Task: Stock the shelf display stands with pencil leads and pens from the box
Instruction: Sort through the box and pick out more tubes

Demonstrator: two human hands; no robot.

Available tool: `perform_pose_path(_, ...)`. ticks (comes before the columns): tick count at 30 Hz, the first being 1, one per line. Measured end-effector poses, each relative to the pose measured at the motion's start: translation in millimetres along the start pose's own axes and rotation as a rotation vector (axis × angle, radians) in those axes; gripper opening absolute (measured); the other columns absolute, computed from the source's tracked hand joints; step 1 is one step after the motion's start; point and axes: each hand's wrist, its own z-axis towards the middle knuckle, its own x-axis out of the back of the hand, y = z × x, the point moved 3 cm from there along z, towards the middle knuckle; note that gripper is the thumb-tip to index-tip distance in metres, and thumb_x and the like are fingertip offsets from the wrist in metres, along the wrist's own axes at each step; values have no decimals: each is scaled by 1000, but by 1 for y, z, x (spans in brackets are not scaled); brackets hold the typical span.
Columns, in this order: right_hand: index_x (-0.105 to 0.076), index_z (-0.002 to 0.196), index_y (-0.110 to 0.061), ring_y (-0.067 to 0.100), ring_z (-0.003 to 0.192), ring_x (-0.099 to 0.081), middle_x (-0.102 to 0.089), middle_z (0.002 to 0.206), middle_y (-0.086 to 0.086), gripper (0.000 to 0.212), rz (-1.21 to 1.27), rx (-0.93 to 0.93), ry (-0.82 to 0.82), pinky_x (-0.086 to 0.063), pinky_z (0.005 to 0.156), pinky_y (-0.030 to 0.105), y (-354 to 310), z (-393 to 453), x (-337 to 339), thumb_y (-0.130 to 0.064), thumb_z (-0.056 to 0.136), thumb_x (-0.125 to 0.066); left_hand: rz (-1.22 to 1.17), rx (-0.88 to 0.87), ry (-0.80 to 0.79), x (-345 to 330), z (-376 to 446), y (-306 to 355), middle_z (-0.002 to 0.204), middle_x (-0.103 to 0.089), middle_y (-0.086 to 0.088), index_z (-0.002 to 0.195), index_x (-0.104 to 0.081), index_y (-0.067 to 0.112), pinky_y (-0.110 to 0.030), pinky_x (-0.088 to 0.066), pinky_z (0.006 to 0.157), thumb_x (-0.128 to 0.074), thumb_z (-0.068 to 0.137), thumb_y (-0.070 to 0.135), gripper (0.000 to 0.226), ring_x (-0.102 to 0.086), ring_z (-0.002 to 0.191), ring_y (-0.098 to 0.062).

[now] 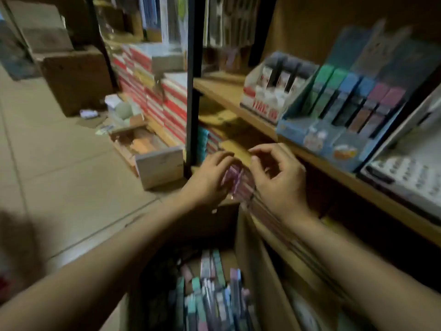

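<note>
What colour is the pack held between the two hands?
Pinkish purple pack, seen in the head view.

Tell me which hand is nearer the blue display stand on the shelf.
Right. The right hand is just below and left of the blue display stand; the left hand lies farther left, beyond the pink packs.

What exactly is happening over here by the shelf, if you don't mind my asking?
A person is stocking stationery. Both hands, the left hand and the right hand, hold a small pink packet between them, just below the shelf. An open cardboard box of similar packets sits beneath their arms. On the shelf, a blue display stand already holds green, blue and pink packs.
</note>
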Motion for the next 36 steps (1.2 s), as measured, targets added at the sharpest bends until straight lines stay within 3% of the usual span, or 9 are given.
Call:
perform_pose_path(2,-68,97,-21,-1,84,-60,-61,96,-8,13,36,-167,-199,-47,74,12,20,-68,-21,-12,88,-65,-103,234,-46,-33,-48,-10,130,-52,-9,127,-54,12,-26,-37,97,-64,87,11,41,-49,120,-23)
perform_pose_path(5,-62,113,-27,3,93,-59,-57,112,-5,25,12,-519,-533,-52,80,19,55,-162,-50,-15,91,-65,-278,674,-25,-97,-138,-21,126,-56,-9,127,-55,12,-30,-41,102,-59,91,11,37,-53,117,-21)
perform_pose_path(8,-53,131,-18,20,107,-59,-51,129,8,40,-89,-858,-804,-50,91,32,83,-230,-65,-21,93,-63,-478,1078,-22,-158,-224,-19,127,-58,-8,128,-53,13,-28,-48,92,-57,94,12,34,-57,111,-16)
perform_pose_path(12,-49,137,-12,26,117,-56,-55,132,12,53,-214,-990,-1012,-47,97,32,108,-285,-70,-22,89,-70,-589,1362,-57,-203,-291,-12,112,-64,-3,110,-55,21,-28,-51,85,-68,88,14,26,-58,92,-11)
perform_pose_path(16,-55,129,-12,20,107,-59,-60,125,7,58,-265,-984,-1183,-51,89,29,119,-315,-76,-25,79,-81,-539,1395,-152,-219,-308,-15,97,-62,9,106,-58,23,-20,-49,83,-75,81,10,32,-61,96,-11)
perform_pose_path(20,-60,113,-20,20,104,-62,-60,119,2,45,-444,-758,-1326,-54,86,34,121,-326,-87,-25,75,-84,-459,1329,-201,-227,-306,-23,83,-61,13,84,-53,31,-5,-43,58,-80,75,8,37,-57,75,4)
perform_pose_path(23,-57,111,-22,21,107,-58,-54,121,0,41,-578,-593,-1359,-50,86,34,125,-332,-93,-26,78,-81,-360,1282,-223,-231,-303,-28,94,-60,3,91,-58,21,-20,-51,75,-84,71,12,35,-58,84,-12)
perform_pose_path(28,-60,101,-21,20,99,-56,-51,113,-1,27,-507,-643,-1294,-49,81,32,132,-341,-92,-29,82,-77,-325,1246,-204,-237,-302,-32,106,-51,5,97,-56,21,-21,-42,83,-80,75,11,34,-52,97,-12)
perform_pose_path(36,-51,87,-15,13,65,-54,-54,70,-5,18,-179,-983,-928,-44,60,23,134,-324,-92,-16,90,-69,-421,1252,12,-229,-293,-29,103,-60,7,114,-47,25,-21,-47,78,-65,90,17,31,-58,95,-9)
